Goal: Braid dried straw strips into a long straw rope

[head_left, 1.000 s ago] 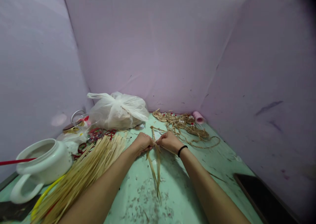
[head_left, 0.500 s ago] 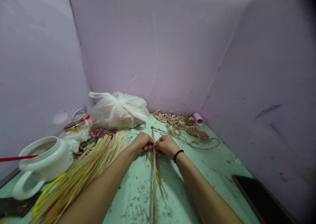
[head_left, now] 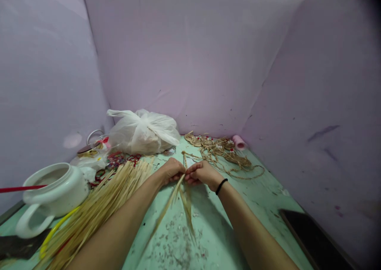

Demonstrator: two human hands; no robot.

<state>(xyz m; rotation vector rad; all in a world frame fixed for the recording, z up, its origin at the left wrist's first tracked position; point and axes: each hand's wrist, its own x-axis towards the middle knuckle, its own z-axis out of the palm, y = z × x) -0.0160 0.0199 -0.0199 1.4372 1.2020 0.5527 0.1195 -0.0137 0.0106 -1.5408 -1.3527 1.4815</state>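
Both hands meet at the middle of the table, pinching the same narrow braid [head_left: 185, 159] of dried straw-like strips. My left hand [head_left: 172, 170] is closed on its left side, and my right hand [head_left: 203, 174], with a black band at the wrist, is closed on its right side. Loose dried strips [head_left: 169, 201] hang from the pinch toward me, one long strip slanting to the lower left and others pointing down. The far end of the braid lies beyond my fingers. My fingertips hide the exact crossing of the strips.
To the left lie a bundle of dried strips [head_left: 98, 210] and a white pot [head_left: 64, 188] with a handle. Behind are a tied plastic bag [head_left: 145, 133], several braided pieces with cords [head_left: 214, 147] and a pink thread spool [head_left: 238, 142]. A dark flat object [head_left: 312, 238] rests at right.
The long strip that hung straight toward me has swung to the lower left. My right hand has opened its wrist angle slightly; both hands stay at the braid.
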